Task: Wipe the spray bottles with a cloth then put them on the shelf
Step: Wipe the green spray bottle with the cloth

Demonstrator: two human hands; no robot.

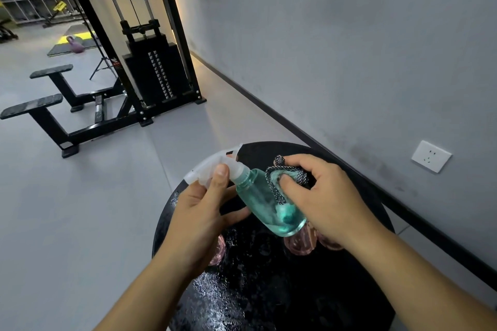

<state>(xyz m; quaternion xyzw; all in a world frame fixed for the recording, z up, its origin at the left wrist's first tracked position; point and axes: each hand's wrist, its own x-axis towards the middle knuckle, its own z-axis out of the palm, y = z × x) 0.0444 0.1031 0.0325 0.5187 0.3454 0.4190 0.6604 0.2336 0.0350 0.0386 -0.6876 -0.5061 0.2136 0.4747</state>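
A translucent teal spray bottle (265,204), smooth and round-shouldered with a frosted white trigger head, is held above a glossy black round table (269,290) speckled with wet glints. Its long axis runs diagonally, nozzle pointing up-left away from the table, base down-right. The left hand (200,212) grips the neck and trigger head, thumb on top. The right hand (322,196) pinches a teal cloth (282,183) with a woven black-and-white edge against the bottle's side. Pink translucent bottles (298,246) lie on the table beneath.
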